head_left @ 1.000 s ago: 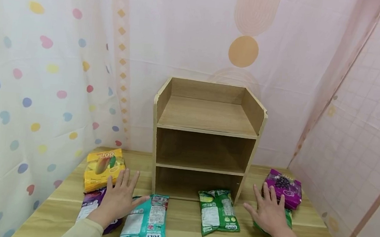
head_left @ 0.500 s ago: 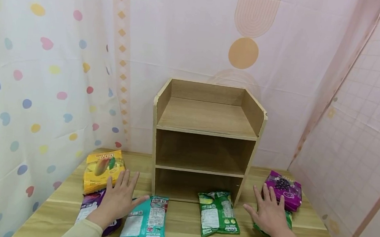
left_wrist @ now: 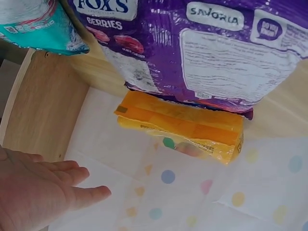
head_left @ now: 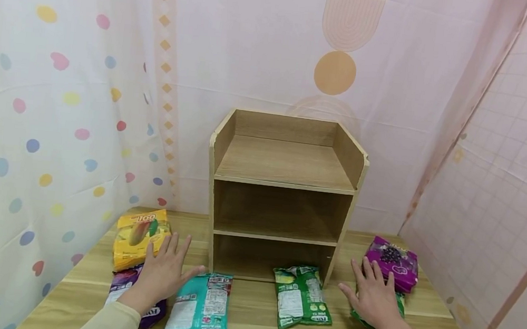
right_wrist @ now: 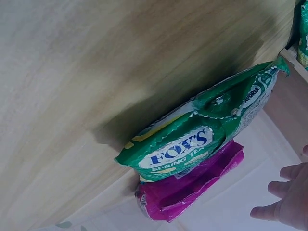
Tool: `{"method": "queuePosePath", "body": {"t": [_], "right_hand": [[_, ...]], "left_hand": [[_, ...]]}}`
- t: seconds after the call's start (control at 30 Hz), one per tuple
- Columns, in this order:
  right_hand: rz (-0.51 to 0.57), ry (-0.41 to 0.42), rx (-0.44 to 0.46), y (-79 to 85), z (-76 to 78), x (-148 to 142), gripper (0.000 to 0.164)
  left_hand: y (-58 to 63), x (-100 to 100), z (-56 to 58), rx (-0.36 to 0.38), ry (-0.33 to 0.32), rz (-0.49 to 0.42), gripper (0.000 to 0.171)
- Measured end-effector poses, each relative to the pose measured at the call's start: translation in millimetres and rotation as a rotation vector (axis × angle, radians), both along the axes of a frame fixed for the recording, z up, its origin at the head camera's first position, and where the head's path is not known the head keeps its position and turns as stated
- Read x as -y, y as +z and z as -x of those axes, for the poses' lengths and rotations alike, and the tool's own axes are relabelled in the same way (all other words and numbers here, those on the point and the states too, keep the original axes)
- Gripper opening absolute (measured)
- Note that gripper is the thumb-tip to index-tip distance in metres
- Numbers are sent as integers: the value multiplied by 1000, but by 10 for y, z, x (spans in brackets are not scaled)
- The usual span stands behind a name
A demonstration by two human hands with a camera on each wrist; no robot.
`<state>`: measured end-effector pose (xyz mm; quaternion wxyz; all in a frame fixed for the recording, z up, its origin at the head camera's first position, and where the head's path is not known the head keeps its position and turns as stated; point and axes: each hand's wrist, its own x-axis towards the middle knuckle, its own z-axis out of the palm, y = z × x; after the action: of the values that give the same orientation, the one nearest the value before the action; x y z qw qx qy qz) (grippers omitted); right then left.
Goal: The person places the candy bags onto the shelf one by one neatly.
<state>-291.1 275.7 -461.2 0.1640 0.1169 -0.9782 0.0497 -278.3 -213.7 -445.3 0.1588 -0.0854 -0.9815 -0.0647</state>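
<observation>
1. Evidently unmoved over the last second: tabletop (head_left: pixel 251 311), with wooden shelf (head_left: pixel 287 167) upright on it.
2. Likewise unshifted: teal packet (head_left: pixel 198 309) and green packet (head_left: pixel 302 298) in front; yellow packet (head_left: pixel 139 237) against purple packet (left_wrist: pixel 211 53) at left; magenta packet (head_left: pixel 392 264) against second green packet (right_wrist: pixel 197 125) at right.
3. Left hand (head_left: pixel 161 274), right hand (head_left: pixel 374 299): fingers spread, holding nothing; apparently no handling under way.

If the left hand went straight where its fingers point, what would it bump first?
Probably the back curtain. The left hand seems aimed just past the wooden shelf, but depth is unclear.
</observation>
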Motion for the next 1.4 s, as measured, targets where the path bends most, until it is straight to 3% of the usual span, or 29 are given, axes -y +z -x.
{"method": "queuePosePath", "body": {"t": [0.6,1.0,1.4], "right_hand": [[-41,22,-35,33,9,5,72],[-58,33,-25,45,16,1,67],[-130,143,-89,-47,-48,103,56]], "left_hand": [[120,-52,71,-23,3,13,80],[303,-135,118,-29,-6,-8,77],[485,-247,254,-53,-6,-37,79]]}}
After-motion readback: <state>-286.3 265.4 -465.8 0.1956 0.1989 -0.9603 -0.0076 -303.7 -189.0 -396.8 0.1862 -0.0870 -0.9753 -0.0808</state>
